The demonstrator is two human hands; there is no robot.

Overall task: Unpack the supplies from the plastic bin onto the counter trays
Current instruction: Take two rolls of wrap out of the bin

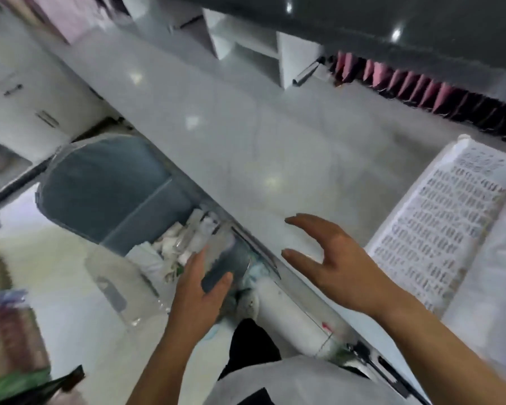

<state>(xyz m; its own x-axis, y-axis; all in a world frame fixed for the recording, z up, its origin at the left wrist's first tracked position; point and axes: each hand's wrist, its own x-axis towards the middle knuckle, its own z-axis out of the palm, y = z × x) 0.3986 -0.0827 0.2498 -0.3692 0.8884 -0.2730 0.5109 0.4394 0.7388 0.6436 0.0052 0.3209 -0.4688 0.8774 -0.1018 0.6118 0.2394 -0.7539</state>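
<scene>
The left hand (pixel 200 283) curls around a blurred dark-blue packet (pixel 219 268) to lift it from the clear plastic bin (pixel 123 290), while the right hand (pixel 330 252) hovers spread over the pale grey table (pixel 246 135).

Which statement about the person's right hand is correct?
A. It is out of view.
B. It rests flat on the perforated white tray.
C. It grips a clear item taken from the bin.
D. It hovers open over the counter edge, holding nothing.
D: the right hand is spread open above the grey counter, fingers apart and empty, short of the perforated white tray.
</scene>
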